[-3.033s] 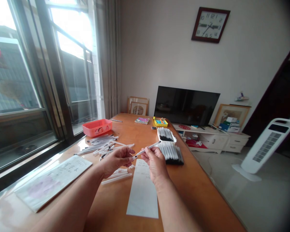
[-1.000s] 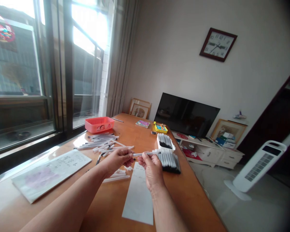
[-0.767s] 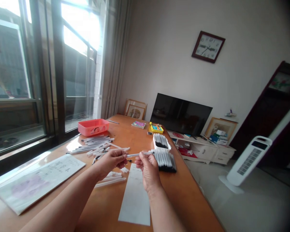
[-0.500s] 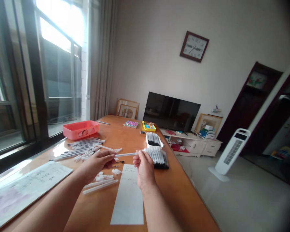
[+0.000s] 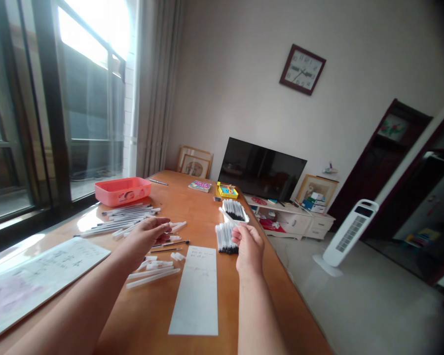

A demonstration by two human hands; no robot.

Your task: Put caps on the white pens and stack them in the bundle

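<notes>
My right hand is closed on a white pen, holding it over a pile of finished pens with black tips on the wooden table. A white tray with more such pens stands just behind the pile. My left hand hovers with fingers spread over loose white pen barrels and thin black refills; it holds nothing that I can see. White caps and barrels lie below it.
A long white paper strip lies between my arms. A printed sheet lies at the left. A pink tray sits near the window. A yellow box and small book lie at the far end. A white fan stands on the floor.
My hands have separated. The left hand let go of the pen and moved left to the loose parts; the right hand carried the pen right over the pile.
</notes>
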